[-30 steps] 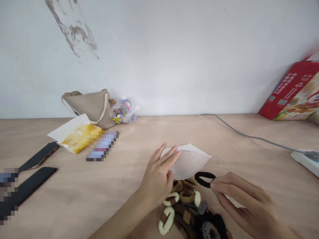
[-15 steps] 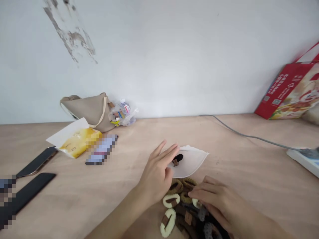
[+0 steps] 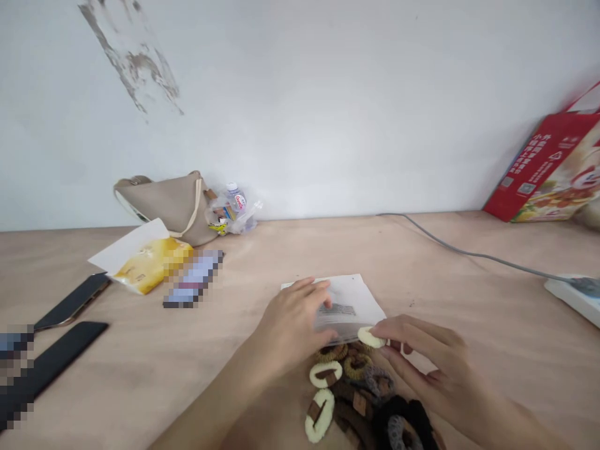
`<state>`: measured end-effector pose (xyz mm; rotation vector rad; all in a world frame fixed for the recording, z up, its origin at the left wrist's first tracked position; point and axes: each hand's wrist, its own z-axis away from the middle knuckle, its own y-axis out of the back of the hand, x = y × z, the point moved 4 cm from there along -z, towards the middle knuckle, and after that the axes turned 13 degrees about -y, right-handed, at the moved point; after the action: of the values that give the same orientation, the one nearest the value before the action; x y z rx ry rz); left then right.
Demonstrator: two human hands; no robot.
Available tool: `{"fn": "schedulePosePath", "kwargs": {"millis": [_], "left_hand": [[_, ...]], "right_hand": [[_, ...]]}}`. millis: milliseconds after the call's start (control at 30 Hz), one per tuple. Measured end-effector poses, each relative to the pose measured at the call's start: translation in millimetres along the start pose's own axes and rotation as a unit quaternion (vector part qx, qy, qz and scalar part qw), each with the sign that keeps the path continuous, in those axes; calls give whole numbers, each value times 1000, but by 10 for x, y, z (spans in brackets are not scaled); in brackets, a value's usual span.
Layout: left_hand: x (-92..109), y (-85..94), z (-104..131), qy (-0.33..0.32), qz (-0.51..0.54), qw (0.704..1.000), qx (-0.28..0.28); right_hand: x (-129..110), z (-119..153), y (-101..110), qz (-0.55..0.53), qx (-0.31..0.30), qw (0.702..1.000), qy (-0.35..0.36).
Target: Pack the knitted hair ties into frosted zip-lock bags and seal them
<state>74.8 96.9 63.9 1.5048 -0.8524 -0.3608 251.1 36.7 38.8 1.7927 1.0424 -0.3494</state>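
Note:
My right hand (image 3: 431, 356) pinches a cream fluffy hair tie (image 3: 370, 337) between thumb and fingers, at the near edge of a white bag (image 3: 359, 297). The bag lies flat, with a patch of dark print on its upper face. My left hand (image 3: 297, 309), a little blurred, rests over the bag's left side, its thumb apart from its bent fingers. Below both hands is a pile of hair ties (image 3: 359, 400) in cream, brown, mustard, grey and black, some with brown tags. Two cream hair ties (image 3: 320, 415) lie on its left side.
On the left are phones (image 3: 70, 300), a yellow tissue pack (image 3: 152, 262) and a beige handbag (image 3: 164, 203). Beside the handbag sits a clear plastic bag with a bottle (image 3: 234, 209). A grey cable (image 3: 459, 251) runs to a white power strip (image 3: 574, 300); a red bag (image 3: 539, 169) leans at right.
My right hand has lifted a cream hair tie from the pile to the bag's edge. The bag now lies flatter, and the black hair tie on it is out of sight. My left hand's fingers have bent.

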Motion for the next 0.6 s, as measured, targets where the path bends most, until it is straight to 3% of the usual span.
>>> {"fn": "schedulePosePath", "kwargs": {"millis": [67, 133, 233, 333, 500, 600], "left_hand": [[-20, 25, -16, 4, -23, 1000, 5], [-27, 67, -30, 17, -25, 998, 46], [-23, 126, -24, 45, 3, 991, 122], [-15, 148, -5, 66, 32, 985, 154], [-18, 135, 4, 84, 43, 984, 148], [3, 127, 7, 42, 25, 985, 164]], "right_hand": [[13, 38, -9, 4, -8, 1000, -5], [4, 47, -38, 11, -18, 1000, -12], [-85, 1, -91, 33, 15, 999, 7], [-187, -31, -148, 56, 30, 997, 45], [-102, 135, -223, 95, -69, 993, -14], [1, 288, -287, 182, -103, 977, -51]]}}
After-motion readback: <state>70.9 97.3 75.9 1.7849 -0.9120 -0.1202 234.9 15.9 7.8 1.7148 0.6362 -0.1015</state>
